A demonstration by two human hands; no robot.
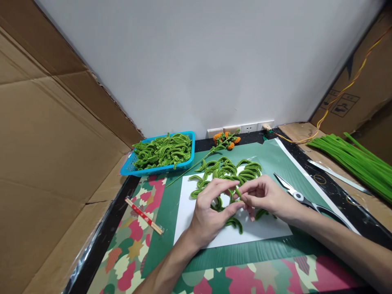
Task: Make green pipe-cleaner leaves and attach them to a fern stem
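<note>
Over the white paper [190, 220], both hands meet at a short green pipe cleaner [238, 192]. My right hand [265, 196] pinches it between thumb and forefinger. The fingertips of my left hand [211, 208] close on its upper end, with the thumb below; part of that grip is hidden. Beneath and behind the hands lie many curled green pipe cleaner pieces [249, 171], some covered by the hands. To the right of my right hand rest scissors [297, 196] with dark handles, their blades a little apart.
A blue basket [192, 151] of curled green pieces stands at the back left. Beside it lies a green stem with orange flowers [231, 143]. Wrapped chopsticks [143, 216] lie left, straight green pipe cleaners [352, 159] right. Cardboard [55, 143] walls the left side; sockets [249, 128] line the back wall.
</note>
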